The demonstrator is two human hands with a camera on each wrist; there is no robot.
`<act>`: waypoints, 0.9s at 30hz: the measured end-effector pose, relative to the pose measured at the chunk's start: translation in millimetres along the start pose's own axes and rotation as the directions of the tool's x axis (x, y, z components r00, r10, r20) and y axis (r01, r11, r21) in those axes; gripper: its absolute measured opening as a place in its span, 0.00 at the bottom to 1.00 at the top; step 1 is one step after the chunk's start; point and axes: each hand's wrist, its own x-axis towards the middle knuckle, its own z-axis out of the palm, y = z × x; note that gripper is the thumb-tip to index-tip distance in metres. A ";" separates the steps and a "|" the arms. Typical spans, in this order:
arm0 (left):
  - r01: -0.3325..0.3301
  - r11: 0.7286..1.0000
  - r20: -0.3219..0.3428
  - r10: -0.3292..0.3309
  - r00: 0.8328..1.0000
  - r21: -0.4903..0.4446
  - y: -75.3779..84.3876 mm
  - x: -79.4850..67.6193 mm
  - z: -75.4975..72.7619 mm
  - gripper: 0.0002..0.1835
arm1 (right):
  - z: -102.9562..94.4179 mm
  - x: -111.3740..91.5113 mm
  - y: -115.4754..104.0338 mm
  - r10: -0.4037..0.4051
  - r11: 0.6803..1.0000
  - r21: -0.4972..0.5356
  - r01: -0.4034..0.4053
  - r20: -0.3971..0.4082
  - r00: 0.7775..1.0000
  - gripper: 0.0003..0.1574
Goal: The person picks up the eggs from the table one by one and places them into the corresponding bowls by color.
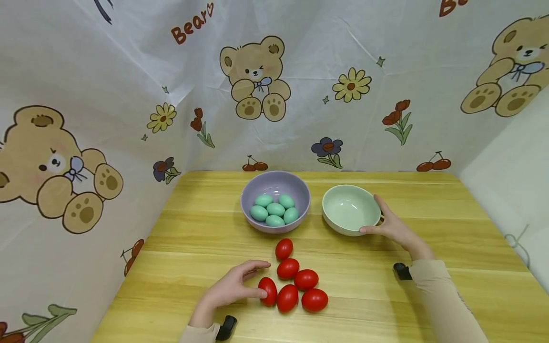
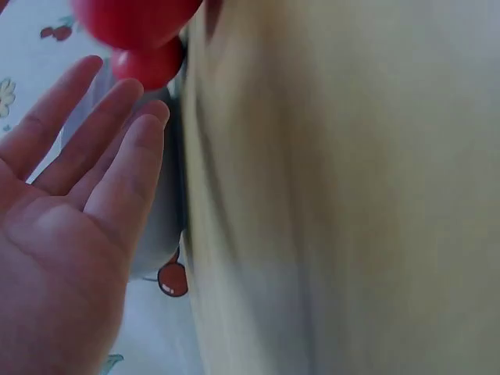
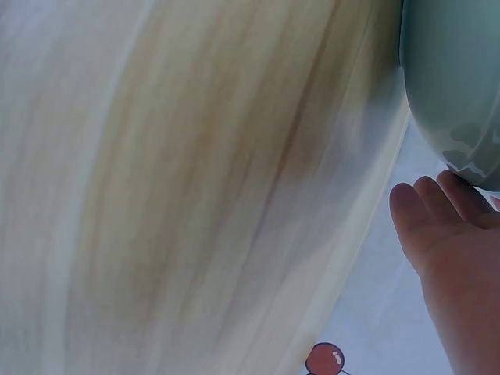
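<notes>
Several red eggs [image 1: 306, 279] lie grouped on the wooden table. My left hand [image 1: 233, 286] reaches in at their left side, fingers extended, with the thumb tip at the leftmost red egg [image 1: 268, 290]. In the left wrist view the left palm [image 2: 62, 242] shows with its fingers spread below a red egg [image 2: 137, 19]. A pale green bowl [image 1: 349, 209] stands upright at the right, nothing inside it. Against its right side rests my right hand [image 1: 396, 231], thumb at the near rim and fingers stretched along the outer wall. Those fingers look fairly straight in the right wrist view.
To the left of the green bowl stands a purple bowl [image 1: 302, 190] holding several mint-green eggs [image 1: 276, 209]. Cloth [image 1: 309, 124] printed with bears and flowers hangs behind the table [image 1: 206, 228] and along its left side. A white surface borders the right.
</notes>
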 end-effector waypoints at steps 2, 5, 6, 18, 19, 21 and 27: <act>0.006 1.000 0.016 -0.006 1.000 -0.005 1.0 -2.2 4.0 0.32 | 0.7 0.5 0.4 -0.003 1.000 0.002 0.003 0.002 1.000 0.73; 0.004 1.000 0.032 -0.003 0.999 -0.025 -0.2 -3.4 8.4 0.31 | 1.2 0.8 2.0 -0.001 1.000 -0.003 0.001 -0.002 1.000 0.73; 0.008 0.999 0.037 -0.006 0.999 -0.033 -0.6 -3.6 9.5 0.30 | 1.4 0.9 2.9 -0.001 1.000 -0.003 0.001 -0.003 1.000 0.72; 0.039 0.999 0.043 -0.038 0.998 -0.019 -9.4 -4.8 15.6 0.28 | 4.4 -0.4 6.2 0.002 1.000 0.028 -0.002 -0.009 1.000 0.72; 0.039 0.999 0.042 -0.038 0.998 -0.016 -9.6 -5.0 15.8 0.28 | 4.4 -0.6 6.0 0.001 0.999 0.032 -0.001 -0.010 1.000 0.72; 0.045 0.999 0.039 -0.045 0.998 -0.018 -10.1 -5.4 16.3 0.28 | 4.4 -0.9 5.4 -0.003 0.999 0.039 0.003 -0.012 1.000 0.71; 0.054 0.999 0.013 -0.054 0.998 0.006 -8.7 -6.4 18.6 0.26 | 4.2 -0.4 6.5 -0.005 0.998 0.055 0.006 -0.013 1.000 0.71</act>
